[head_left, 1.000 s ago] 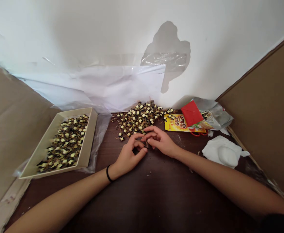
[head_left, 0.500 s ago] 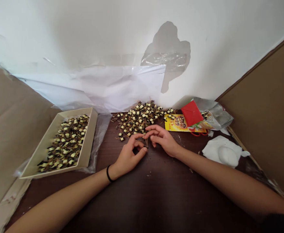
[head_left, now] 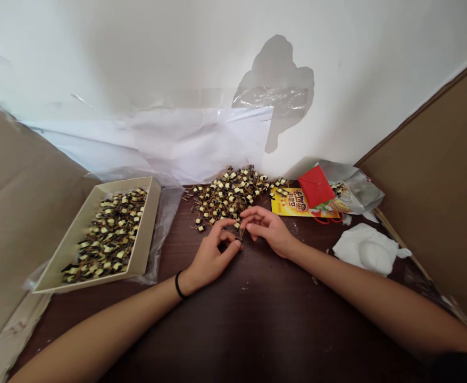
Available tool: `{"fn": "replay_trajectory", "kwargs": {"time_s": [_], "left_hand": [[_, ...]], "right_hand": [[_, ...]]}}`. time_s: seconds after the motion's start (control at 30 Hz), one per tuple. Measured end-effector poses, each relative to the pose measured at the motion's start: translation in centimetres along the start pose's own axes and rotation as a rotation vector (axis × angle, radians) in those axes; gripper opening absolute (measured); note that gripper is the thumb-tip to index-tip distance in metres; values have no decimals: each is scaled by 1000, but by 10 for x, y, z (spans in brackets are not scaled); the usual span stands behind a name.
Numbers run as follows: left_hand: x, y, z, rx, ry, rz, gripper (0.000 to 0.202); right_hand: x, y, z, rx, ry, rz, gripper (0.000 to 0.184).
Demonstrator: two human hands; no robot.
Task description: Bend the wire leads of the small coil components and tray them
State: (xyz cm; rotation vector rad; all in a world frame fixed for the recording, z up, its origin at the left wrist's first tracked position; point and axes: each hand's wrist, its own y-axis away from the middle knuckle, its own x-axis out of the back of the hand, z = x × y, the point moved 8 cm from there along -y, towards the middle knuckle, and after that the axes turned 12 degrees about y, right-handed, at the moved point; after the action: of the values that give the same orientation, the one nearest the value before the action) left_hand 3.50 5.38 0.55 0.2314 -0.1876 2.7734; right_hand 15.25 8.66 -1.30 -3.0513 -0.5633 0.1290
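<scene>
My left hand (head_left: 209,258), with a black band at the wrist, holds a small black component (head_left: 239,240) with thin copper-coloured wire leads between thumb and fingers. My right hand (head_left: 271,231) faces it, fingers bent and closed at the upper ends of the leads. The fingers partly hide the component. Just behind both hands lies a heap of similar small black-and-yellow components (head_left: 227,194) with wire leads.
To the left, a cream tray (head_left: 150,229) of similar components sits on clear plastic. A yellow packet (head_left: 283,205), a red envelope (head_left: 316,186), a silver bag (head_left: 363,186) and white tissue (head_left: 349,242) are at the right. Cardboard panels (head_left: 436,154) flank the dark table (head_left: 249,330).
My right fingers have shifted very slightly to the right and down at the wire leads. My left hand stays nearly still, with the component still in it.
</scene>
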Motion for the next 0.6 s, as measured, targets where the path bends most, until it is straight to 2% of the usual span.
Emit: {"fn": "replay_trajectory", "kwargs": {"time_s": [0.37,0.6], "left_hand": [[0,0,-1,5,11,-2,34],[0,1,-2,-7,1,-13,33]], "right_hand": [[2,0,-1,20,-11,30,23],[1,0,4,-20,41,57,25]]}}
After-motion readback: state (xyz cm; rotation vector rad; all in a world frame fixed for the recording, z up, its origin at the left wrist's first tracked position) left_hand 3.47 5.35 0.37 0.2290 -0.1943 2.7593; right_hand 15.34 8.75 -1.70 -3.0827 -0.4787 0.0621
